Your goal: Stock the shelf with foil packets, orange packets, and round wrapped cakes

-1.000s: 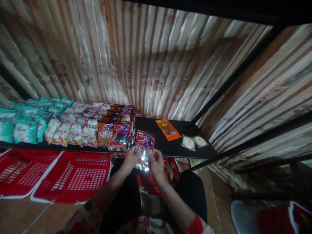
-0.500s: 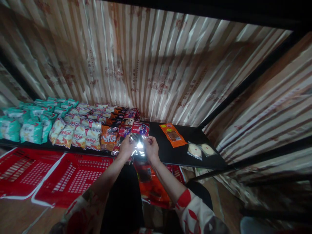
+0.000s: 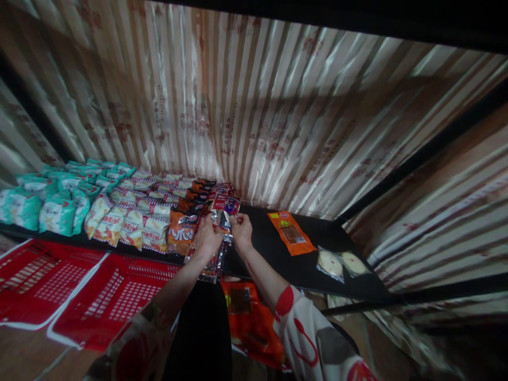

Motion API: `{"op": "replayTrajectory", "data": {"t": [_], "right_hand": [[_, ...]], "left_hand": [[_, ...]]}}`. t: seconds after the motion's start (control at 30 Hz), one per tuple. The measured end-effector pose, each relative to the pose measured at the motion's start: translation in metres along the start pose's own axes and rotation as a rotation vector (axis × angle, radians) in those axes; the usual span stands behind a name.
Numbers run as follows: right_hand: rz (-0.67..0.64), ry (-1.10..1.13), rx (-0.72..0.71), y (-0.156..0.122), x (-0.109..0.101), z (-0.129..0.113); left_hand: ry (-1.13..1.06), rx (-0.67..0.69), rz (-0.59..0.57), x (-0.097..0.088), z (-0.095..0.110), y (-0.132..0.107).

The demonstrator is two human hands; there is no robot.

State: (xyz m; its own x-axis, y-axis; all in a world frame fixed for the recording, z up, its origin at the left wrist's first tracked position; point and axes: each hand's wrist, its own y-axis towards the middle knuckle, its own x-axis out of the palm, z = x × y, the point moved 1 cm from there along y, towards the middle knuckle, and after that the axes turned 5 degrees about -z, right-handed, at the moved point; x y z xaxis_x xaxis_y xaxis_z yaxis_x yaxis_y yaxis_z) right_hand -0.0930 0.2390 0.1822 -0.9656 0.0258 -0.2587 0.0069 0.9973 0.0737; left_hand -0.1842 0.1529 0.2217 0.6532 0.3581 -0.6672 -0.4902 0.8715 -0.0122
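Between my two hands is a shiny dark red and silver snack packet [image 3: 226,203], pinched at its near corners. My left hand [image 3: 209,236] has its fingers closed on the left side, and my right hand [image 3: 241,231] closes on the right side. The packet is over the right end of a row of similar red packets [image 3: 212,267], some partly covered by my left hand. Orange-brown snack bags [image 3: 181,232] stand just left of that row. White striped snack bags [image 3: 154,231] and teal bags [image 3: 56,214] fill the shelf farther left.
On the black shelf [image 3: 262,248], to the right, lie an orange packet [image 3: 292,233] and two clear-wrapped round pale items [image 3: 330,263]. Red baskets [image 3: 115,296] sit below the front edge. Larger orange packets [image 3: 254,328] are underneath near my legs. Corrugated-looking sheeting [image 3: 254,106] backs the shelf.
My hands have brought the packet left, onto the row of red packets, and its silver part now tilts away from the glare. The view has shifted slightly.
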Motion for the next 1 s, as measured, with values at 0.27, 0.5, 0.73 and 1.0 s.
{"op": "replayTrajectory", "data": {"t": [0.27,0.5,0.73,1.0], "right_hand": [[-0.006,-0.19,-0.029,0.019,0.01,-0.014],[-0.01,-0.331,-0.054,0.033,0.019,-0.018],[-0.012,-0.378,-0.086,0.046,0.026,-0.023],[-0.028,-0.429,-0.085,0.057,0.034,-0.026]], "left_hand": [[0.077,0.051,-0.001,0.009,-0.003,0.018],[0.129,0.014,-0.009,0.008,-0.003,0.027],[0.169,0.044,-0.03,0.008,-0.006,0.029],[0.226,0.08,-0.006,0.016,-0.016,0.025]]}}
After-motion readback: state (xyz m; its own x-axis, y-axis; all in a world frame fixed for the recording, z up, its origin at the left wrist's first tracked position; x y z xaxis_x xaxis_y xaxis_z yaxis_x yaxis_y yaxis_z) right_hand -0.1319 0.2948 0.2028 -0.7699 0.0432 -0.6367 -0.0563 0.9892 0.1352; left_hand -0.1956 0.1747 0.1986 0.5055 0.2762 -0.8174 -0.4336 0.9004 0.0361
